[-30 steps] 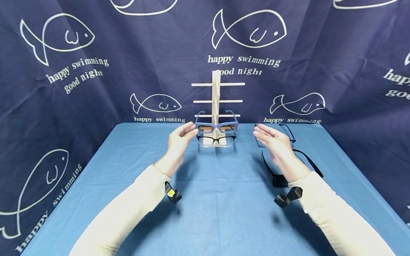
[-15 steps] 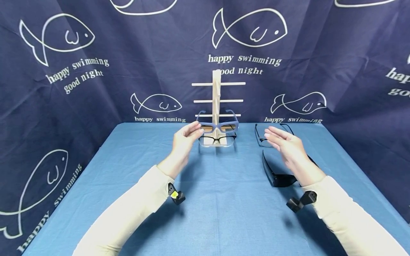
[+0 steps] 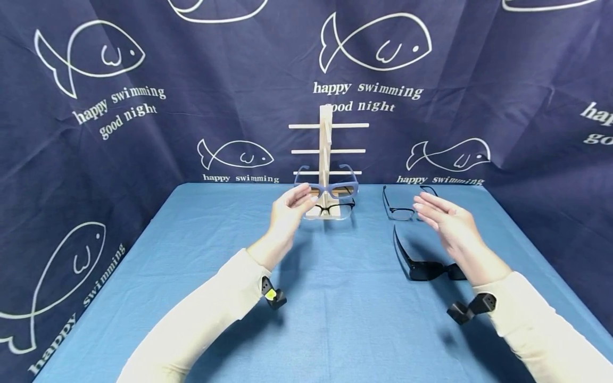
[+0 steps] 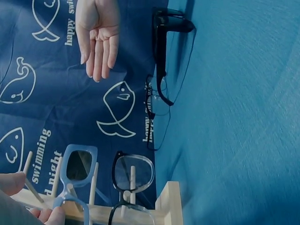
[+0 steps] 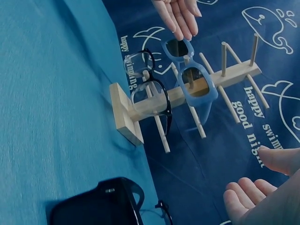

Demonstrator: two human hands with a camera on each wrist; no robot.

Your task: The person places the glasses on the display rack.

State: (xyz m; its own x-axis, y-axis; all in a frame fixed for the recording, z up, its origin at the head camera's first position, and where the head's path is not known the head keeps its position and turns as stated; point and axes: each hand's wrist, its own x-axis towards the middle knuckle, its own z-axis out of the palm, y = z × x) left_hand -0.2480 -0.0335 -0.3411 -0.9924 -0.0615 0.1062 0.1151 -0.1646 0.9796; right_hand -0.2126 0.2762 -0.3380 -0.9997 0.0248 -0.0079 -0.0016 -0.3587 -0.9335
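On a wooden glasses stand (image 3: 325,119), blue-framed sunglasses (image 3: 355,187) hang over black-topped clear eyeglasses (image 3: 341,211). My left hand (image 3: 288,217) is nearest them; its fingers overlap their left side in the head view. The right wrist view has that hand (image 5: 180,16) with extended fingers beside the blue frame's end, holding nothing. My right hand (image 3: 452,226) hovers over the table's right side, fingers relaxed and nothing in them. Below it lie black sunglasses (image 3: 425,270), partly hidden by the wrist. Thin black eyeglasses (image 3: 401,214) lie farther back, partly behind the fingers.
A blue cloth (image 3: 335,319) covers the table. Behind it hangs a dark blue curtain (image 3: 258,64) with white fish drawings. The stand's upper pegs (image 3: 351,126) stick out to both sides and bear no glasses.
Both hands have drifted right, the right hand farther and slightly toward the front. The left fingers now cover part of the blue sunglasses. All glasses have stayed in place.
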